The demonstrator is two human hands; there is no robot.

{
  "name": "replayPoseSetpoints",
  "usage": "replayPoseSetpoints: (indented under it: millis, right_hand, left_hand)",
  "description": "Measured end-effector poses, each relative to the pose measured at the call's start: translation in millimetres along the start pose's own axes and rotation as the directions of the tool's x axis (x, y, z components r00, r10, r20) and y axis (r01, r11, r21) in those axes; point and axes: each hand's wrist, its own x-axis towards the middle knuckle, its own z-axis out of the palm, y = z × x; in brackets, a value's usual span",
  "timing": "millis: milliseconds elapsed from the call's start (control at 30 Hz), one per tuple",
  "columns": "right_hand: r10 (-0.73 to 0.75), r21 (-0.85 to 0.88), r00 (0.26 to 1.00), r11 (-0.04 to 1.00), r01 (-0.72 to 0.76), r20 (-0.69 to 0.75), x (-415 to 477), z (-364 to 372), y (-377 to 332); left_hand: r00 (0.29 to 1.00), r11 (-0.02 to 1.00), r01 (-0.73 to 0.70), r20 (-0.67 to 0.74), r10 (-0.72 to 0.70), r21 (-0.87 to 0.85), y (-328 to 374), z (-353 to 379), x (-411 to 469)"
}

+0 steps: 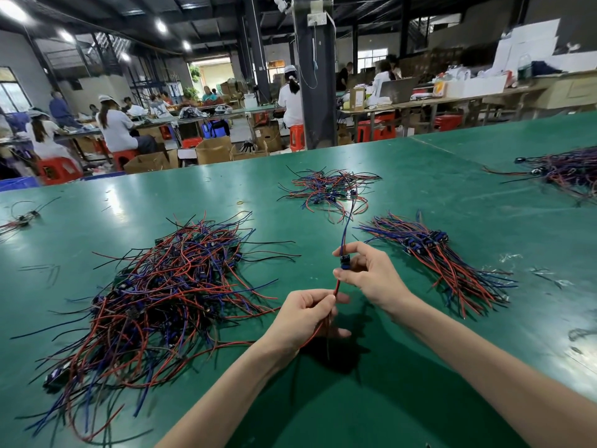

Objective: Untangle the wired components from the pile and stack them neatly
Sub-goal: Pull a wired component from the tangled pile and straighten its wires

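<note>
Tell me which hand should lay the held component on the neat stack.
Right, probably: the right hand pinches the component and is nearer the stack; the left hand only pinches its red wire.

The far pile (568, 171) on the right runs out of view at the side, and it looks smeary. A little wired piece (22, 218) on the left is cut off too. In the big pile (161, 286) most small parts lie buried under wires. The left hand (300, 318) covers part of the red wire (337, 287). The right hand (371, 276) hides much of a dark plug (344, 262), maybe blue. Some bits (549, 276) on the table (484, 195) are too blurry to name.
</note>
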Motion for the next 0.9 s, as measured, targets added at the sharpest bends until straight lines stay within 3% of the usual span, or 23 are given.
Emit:
replayPoseSetpoints:
  millis: [633, 900]
  right_hand:
    - [0.156, 0.124, 0.985, 0.981, -0.146, -0.069, 14, -12, 12]
    - [0.168, 0.120, 0.982, 0.980, -0.158, -0.081, 18, -12, 16]
  left_hand:
    - [0.986, 1.000, -0.001, 0.169, 0.002, -0.002, 0, 5, -7]
    - [0.986, 0.999, -0.036, 0.162, 0.030, 0.035, 0, 2, -7]
